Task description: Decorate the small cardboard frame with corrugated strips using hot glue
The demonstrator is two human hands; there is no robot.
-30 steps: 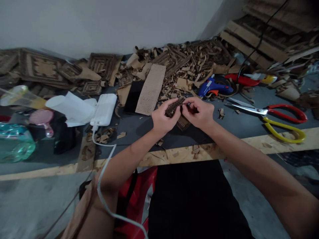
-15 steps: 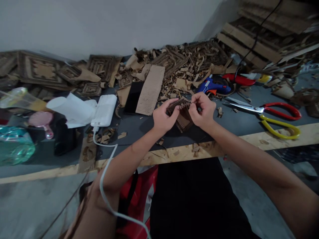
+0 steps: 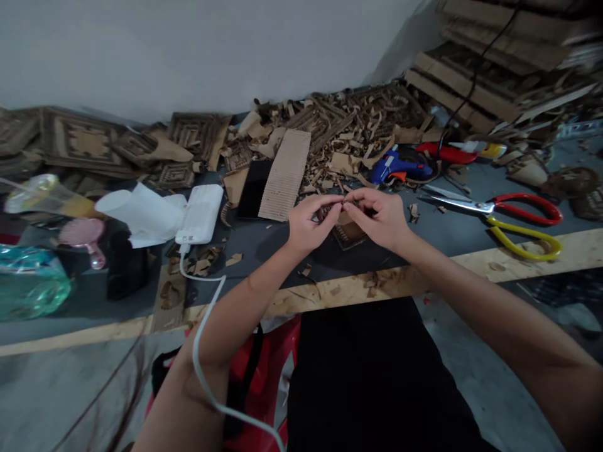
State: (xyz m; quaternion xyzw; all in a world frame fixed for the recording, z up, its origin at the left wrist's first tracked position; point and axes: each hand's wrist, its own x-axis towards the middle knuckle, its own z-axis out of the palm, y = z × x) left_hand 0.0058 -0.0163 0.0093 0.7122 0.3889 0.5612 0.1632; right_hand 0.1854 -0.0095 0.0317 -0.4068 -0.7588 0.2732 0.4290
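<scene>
My left hand (image 3: 308,225) and my right hand (image 3: 377,216) meet fingertip to fingertip just above the dark table (image 3: 264,245). Both pinch a thin brown cardboard strip (image 3: 343,202) between thumbs and forefingers; most of it is hidden by the fingers. Directly below the hands lies a small square patterned cardboard piece (image 3: 349,233). A long corrugated cardboard strip (image 3: 285,174) lies flat just beyond my left hand.
Red-and-yellow scissors (image 3: 513,216) lie at the right, a blue glue gun (image 3: 398,166) behind the hands. A white power bank (image 3: 200,213) with its cable, white paper (image 3: 141,210), a black phone (image 3: 253,188) and a pink brush (image 3: 82,235) sit left. Cardboard scraps (image 3: 348,125) pile along the wall.
The wide perforated cardboard piece held before now shows only as a thin strip pinched between the fingertips. The hands have drawn close together, and the square piece below is more exposed.
</scene>
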